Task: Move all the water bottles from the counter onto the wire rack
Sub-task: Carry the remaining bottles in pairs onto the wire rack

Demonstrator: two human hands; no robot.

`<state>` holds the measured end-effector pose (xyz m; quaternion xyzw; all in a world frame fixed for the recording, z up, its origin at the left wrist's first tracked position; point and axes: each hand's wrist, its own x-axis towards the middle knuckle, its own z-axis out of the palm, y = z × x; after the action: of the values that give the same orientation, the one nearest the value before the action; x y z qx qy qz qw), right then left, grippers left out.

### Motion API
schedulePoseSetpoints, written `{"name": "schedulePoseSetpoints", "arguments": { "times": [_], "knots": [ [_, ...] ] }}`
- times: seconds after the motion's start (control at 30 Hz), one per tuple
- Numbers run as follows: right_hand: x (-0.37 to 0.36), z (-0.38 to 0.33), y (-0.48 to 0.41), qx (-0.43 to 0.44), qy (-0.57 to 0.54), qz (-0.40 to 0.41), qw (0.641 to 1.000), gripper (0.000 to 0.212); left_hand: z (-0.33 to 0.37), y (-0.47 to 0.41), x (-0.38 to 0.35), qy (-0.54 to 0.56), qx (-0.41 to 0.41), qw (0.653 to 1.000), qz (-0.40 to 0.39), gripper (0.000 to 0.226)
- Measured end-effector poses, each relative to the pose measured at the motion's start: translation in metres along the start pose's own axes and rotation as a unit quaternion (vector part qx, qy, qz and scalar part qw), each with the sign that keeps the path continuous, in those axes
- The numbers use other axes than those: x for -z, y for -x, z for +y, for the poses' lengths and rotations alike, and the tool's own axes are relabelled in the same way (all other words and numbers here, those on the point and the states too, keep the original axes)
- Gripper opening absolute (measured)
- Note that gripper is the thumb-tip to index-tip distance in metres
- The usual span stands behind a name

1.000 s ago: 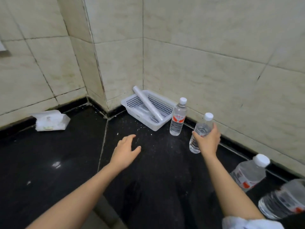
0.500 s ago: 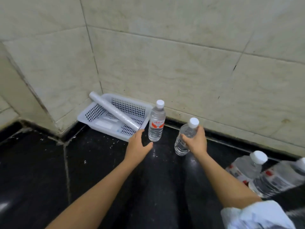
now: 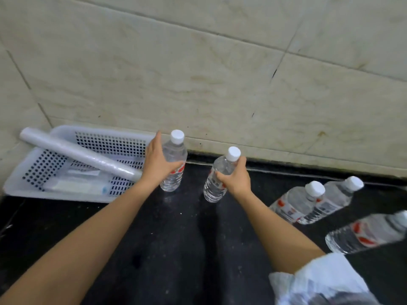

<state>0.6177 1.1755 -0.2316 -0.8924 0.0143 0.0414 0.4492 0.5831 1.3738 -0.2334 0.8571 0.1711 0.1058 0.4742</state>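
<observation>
The left bottle (image 3: 174, 164) is seen upright on the dark table (image 3: 187, 238), far from the person and close to the tiled wall (image 3: 198, 73), its long axis vertical. The left hand (image 3: 157, 165) is set against its left side. The fingers (image 3: 156, 139) are stretched up alongside it and the thumb is laid across the label, so the hold is judged not yet closed.

The right bottle (image 3: 217, 179) is gripped round its upper body by the right hand (image 3: 235, 178), fingers curled about it. It is tilted, cap toward the far right. Whether its base touches the table cannot be told.

Each bottle lies just ahead of its own hand, so no crossing of arms is called for. A straight lift along each bottle's axis is judged to be the coming move once the left hold is closed.

To the right, a third bottle (image 3: 294, 204), a fourth bottle (image 3: 331, 200) and a blurred fifth bottle (image 3: 365, 235) are yet to be moved. The wire rack is not in view. At far left, a white basket (image 3: 13, 186) holding a roll (image 3: 77, 154) is placed just beside the left bottle.
</observation>
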Motion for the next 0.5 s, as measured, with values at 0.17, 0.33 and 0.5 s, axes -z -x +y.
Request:
{"name": "schedulePoseSetpoints", "arguments": {
  "times": [0.17,0.33,0.5],
  "knots": [
    [0.0,0.001,-0.001,-0.008,-0.009,-0.006,1.0,0.055,-0.002,-0.004,-0.006,0.08,0.006,0.995,-0.057,0.07],
    [-0.002,-0.005,-0.001,-0.008,-0.004,0.007,1.0,0.054,-0.012,0.001,-0.013,0.018,-0.042,0.998,-0.048,0.065],
    [0.002,-0.005,0.007,-0.005,0.03,0.013,0.999,0.052,-0.007,0.011,-0.022,-0.043,-0.082,0.992,-0.087,0.068]
  ]
}}
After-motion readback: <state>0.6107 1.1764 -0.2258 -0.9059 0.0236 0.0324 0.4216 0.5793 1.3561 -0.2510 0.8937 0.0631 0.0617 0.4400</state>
